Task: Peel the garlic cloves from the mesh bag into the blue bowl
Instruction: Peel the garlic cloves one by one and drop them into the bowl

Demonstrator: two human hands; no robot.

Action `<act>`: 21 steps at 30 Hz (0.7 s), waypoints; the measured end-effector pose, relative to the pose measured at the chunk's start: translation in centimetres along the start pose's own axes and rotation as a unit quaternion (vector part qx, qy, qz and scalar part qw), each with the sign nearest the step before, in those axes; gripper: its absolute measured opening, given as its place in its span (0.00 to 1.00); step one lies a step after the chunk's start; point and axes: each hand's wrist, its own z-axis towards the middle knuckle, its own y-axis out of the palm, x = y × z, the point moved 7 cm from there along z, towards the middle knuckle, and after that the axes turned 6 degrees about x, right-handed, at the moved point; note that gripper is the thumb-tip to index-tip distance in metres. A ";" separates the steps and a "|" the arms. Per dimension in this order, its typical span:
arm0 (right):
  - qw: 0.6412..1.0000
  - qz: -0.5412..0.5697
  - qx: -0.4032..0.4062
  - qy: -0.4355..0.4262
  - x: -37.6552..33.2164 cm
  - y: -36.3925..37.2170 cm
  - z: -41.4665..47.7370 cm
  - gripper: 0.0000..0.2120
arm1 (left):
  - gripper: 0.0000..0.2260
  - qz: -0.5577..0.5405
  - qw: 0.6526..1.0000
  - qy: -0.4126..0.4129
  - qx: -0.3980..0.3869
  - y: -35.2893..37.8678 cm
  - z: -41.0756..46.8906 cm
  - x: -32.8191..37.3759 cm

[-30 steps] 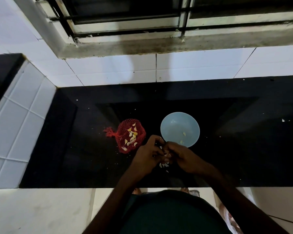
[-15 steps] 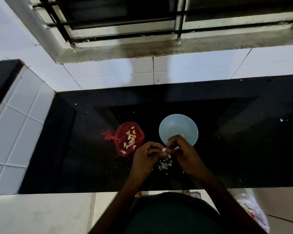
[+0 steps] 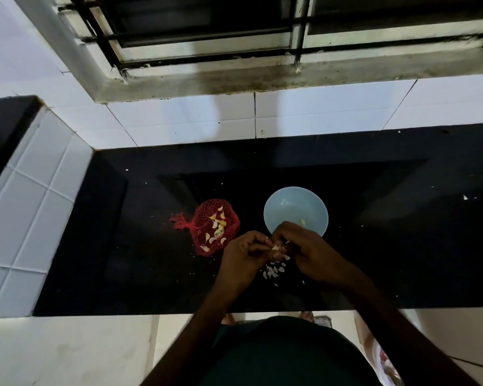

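Observation:
A red mesh bag [image 3: 207,232] lies on the black counter [image 3: 123,246] with several pale garlic cloves inside it. To its right stands the blue bowl [image 3: 290,207], with a peeled clove [image 3: 303,222] near its front wall. My left hand [image 3: 241,257] and my right hand [image 3: 310,252] meet just in front of the bowl, and the fingers of both pinch one garlic clove [image 3: 276,248] between them. A small heap of white peel scraps [image 3: 272,270] lies on the counter under my hands.
White tiled wall runs behind the counter under a barred window [image 3: 262,37]. A tiled ledge [image 3: 31,204] bounds the counter on the left. Small white flecks [image 3: 464,196] dot the counter at the right. The counter's front edge is close below my wrists.
My two hands have stayed together on the clove and shifted slightly toward the bowl's front rim. The peel heap under them shows more clearly. The bag and bowl have not moved.

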 end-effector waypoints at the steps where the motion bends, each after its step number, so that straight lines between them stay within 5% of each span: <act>1: 1.000 -0.009 -0.007 -0.007 0.0 0.0 0.0 0.05 | 0.10 0.000 1.000 0.003 -0.004 0.1 0.0 0.1; 6: 0.999 -0.035 -0.004 -0.017 0.0 -0.4 0.1 0.16 | 0.10 -0.054 0.998 -0.004 -0.009 1.0 -0.2 0.6; 21: 0.985 -0.146 0.087 -0.009 -0.2 -0.9 -0.6 0.14 | 0.07 -0.115 0.992 -0.043 0.016 1.3 -0.4 0.6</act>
